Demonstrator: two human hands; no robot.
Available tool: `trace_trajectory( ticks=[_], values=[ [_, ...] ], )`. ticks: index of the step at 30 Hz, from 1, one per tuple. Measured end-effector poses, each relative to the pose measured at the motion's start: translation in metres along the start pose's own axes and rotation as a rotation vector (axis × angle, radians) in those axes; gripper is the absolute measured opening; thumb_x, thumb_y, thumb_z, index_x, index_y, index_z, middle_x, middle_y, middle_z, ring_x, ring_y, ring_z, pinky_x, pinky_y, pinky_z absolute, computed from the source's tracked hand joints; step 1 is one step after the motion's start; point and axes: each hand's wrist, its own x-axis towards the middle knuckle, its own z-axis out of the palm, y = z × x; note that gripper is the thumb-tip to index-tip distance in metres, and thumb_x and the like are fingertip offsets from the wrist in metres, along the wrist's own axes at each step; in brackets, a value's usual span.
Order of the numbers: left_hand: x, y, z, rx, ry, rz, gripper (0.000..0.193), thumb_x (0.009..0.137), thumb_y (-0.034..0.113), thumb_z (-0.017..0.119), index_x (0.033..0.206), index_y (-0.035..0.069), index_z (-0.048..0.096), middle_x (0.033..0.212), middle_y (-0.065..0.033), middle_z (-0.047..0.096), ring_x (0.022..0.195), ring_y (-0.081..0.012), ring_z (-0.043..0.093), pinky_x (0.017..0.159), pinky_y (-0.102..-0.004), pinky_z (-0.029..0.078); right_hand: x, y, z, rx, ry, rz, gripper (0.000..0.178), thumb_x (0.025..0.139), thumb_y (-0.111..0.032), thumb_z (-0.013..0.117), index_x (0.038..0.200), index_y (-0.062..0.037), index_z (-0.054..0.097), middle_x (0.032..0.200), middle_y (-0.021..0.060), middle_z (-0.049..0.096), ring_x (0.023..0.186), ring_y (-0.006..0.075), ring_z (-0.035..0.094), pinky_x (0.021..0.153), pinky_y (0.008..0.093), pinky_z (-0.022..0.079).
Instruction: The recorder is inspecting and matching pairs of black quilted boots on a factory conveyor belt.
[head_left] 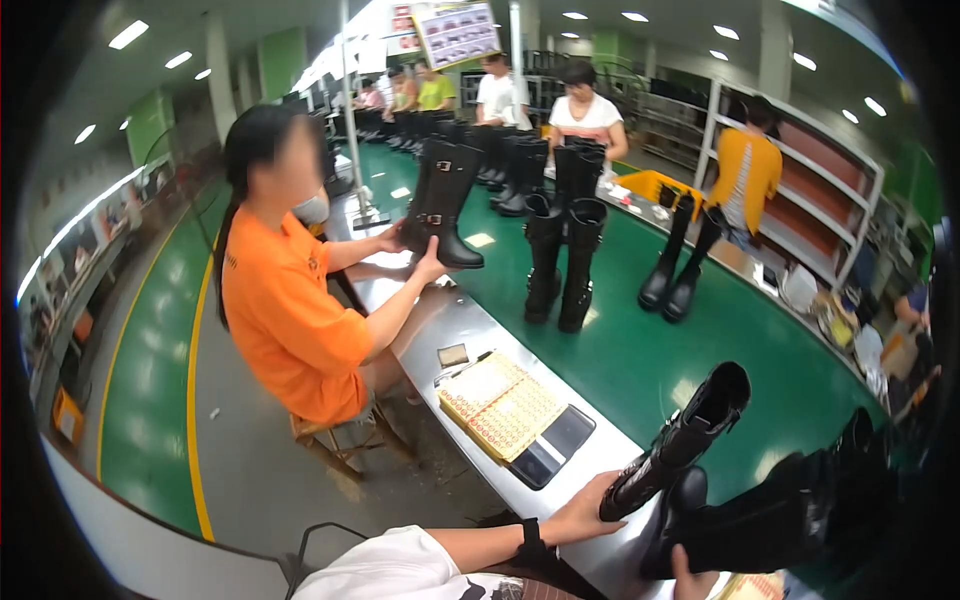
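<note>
One tall black boot (672,445) sits in the left hand's (588,508) curled grip at the bench (618,452); the right hand (692,577) clasps a second boot (765,520), thumb showing. Likely weighty, soft-shafted: support the ankle.

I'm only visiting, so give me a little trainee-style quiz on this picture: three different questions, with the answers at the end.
1. True or false: the camera wearer's left hand is touching a black boot.
2. What is the seated co-worker in orange holding? a) a cup; b) a buckled boot; c) a lamp.
3. Fill in: the long surface under the standing boots is coloured ____.

Key: 1 true; 2 b; 3 green.
</note>
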Motion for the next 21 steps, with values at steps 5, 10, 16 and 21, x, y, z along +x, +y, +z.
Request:
trace_trajectory(
  ticks=[5,10,16,21],
  values=[
    [0.001,-0.001,0.0,0.008,-0.029,-0.019,0.081,0.075,0.015,0.08,0.144,0.002,0.039,0.137,-0.0168,0.046,0.132,-0.0285,0.043,0.112,-0.0381,0.033,-0.006,-0.001,0.023,0.049,0.088,-0.11,0.037,0.087,-0.015,0.076,0.112,0.0096,0.065,0.109,0.0187,0.07,0.096,0.0248,0.066,0.09,0.0364,0.05],
    [0.0,0.002,-0.002,0.004,-0.029,0.01,0.08,0.077,0.017,0.079,0.144,0.002,0.039,0.137,-0.0165,0.045,0.131,-0.0283,0.043,0.112,-0.0375,0.033,-0.001,0.003,0.018,0.182,0.053,-0.029,0.032,0.087,-0.012,0.076,0.111,0.0076,0.067,0.107,0.0159,0.071,0.095,0.0225,0.066,0.088,0.035,0.051],
    [-0.002,-0.002,0.0,0.045,0.007,-0.022,0.081,0.074,0.02,0.083,0.14,0.0,0.04,0.13,-0.0167,0.05,0.125,-0.0273,0.049,0.108,-0.0367,0.038,-0.008,-0.001,0.023,0.133,0.083,0.051,0.032,0.088,-0.013,0.075,0.111,0.0077,0.067,0.107,0.0153,0.07,0.095,0.0216,0.064,0.089,0.0346,0.05],
    [-0.001,-0.001,0.004,0.062,0.019,0.027,0.068,0.072,0.022,0.083,0.128,0.0,0.049,0.116,-0.0147,0.058,0.113,-0.0248,0.056,0.1,-0.0369,0.044,-0.009,-0.013,0.018,0.256,0.082,0.055,0.042,0.085,-0.011,0.077,0.12,0.0071,0.061,0.115,0.0149,0.066,0.105,0.0238,0.061,0.093,0.0355,0.047]
  ],
)
